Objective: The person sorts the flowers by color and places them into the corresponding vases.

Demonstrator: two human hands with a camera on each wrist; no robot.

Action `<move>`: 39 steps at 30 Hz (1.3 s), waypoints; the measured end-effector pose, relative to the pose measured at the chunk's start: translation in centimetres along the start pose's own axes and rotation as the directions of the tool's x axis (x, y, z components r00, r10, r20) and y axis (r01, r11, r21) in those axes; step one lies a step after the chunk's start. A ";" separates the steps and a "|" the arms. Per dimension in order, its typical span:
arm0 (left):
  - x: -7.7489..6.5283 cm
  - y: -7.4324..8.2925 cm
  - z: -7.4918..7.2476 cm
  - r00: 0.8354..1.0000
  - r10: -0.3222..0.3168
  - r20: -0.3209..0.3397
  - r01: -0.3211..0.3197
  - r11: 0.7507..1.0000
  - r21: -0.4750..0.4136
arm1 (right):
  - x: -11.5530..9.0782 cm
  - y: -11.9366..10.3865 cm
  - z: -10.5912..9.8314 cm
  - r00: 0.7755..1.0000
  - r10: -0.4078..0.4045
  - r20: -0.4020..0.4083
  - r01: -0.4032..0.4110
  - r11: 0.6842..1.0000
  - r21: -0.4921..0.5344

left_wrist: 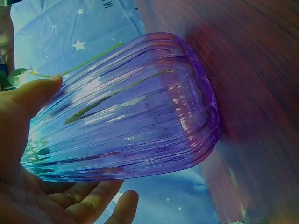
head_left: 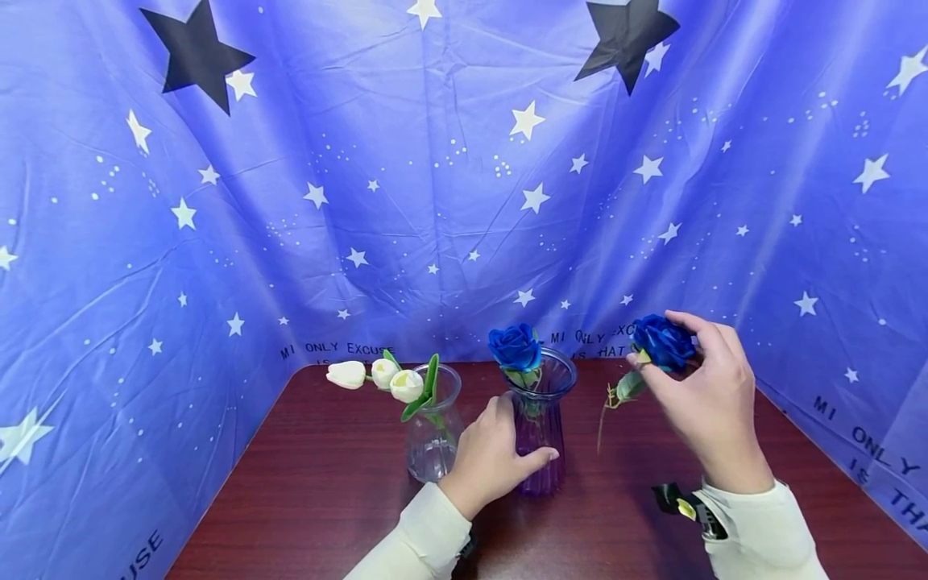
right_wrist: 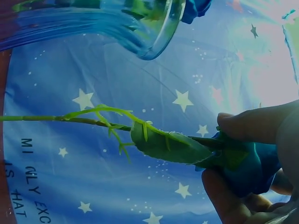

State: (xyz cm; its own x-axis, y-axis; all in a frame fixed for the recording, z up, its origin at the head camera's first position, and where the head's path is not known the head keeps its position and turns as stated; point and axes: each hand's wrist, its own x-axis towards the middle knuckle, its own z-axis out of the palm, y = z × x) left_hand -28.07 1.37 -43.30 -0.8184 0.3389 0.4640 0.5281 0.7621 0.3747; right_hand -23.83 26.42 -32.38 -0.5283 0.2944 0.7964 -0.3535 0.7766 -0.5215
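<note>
My left hand (head_left: 487, 451) grips a purple ribbed glass vase (head_left: 545, 451) from its left side, thumb across the front. In the left wrist view the vase (left_wrist: 140, 112) stands on the table, fingers on one side and thumb on the other. One blue rose (head_left: 515, 348) stands in it, its bloom above the rim. To the right of the vase, my right hand (head_left: 714, 403) holds a second blue rose (head_left: 663, 343) by its bloom, stem hanging down. The right wrist view shows thumb and fingers around the base of this bloom (right_wrist: 250, 165), with a green leaf (right_wrist: 170, 147) below.
A clear glass vase (head_left: 428, 455) stands left of the purple one, with white tulips (head_left: 406, 386) leaning out to the left. Both vases stand on a dark red wooden table (head_left: 304, 483). A blue star-printed cloth (head_left: 435, 161) encloses the back and sides.
</note>
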 end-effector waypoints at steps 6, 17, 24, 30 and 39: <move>0.0 0.1 0.0 1.000 -0.011 0.013 0.011 1.000 -0.012 | 0.3 -0.4 -0.4 0.999 -0.004 -0.037 0.005 1.000 0.022; 0.1 -0.1 0.0 1.000 -0.012 0.014 0.012 1.000 -0.018 | 0.4 -2.7 -1.6 0.990 -0.067 -0.127 0.087 0.983 0.159; 0.0 -0.1 0.1 1.000 -0.011 0.012 0.011 1.000 -0.016 | -0.1 -5.6 -2.6 0.974 -0.075 -0.213 0.134 0.950 0.282; 0.1 -0.1 0.1 1.000 -0.014 0.011 0.014 1.000 -0.017 | -0.2 -6.6 -3.3 0.967 -0.043 -0.251 0.139 0.915 0.378; 0.1 -0.1 0.2 1.000 -0.006 0.005 0.006 1.000 0.004 | 0.0 -7.0 -3.6 0.938 -0.022 -0.345 0.208 0.832 0.514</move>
State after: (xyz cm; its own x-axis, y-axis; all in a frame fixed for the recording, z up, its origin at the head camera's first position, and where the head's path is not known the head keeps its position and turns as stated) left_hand -28.24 1.39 -43.47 -0.8229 0.3367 0.4577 0.5220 0.7663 0.3747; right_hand -18.57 22.94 -27.64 -0.2214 0.4518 0.8642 -0.8009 0.4214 -0.4254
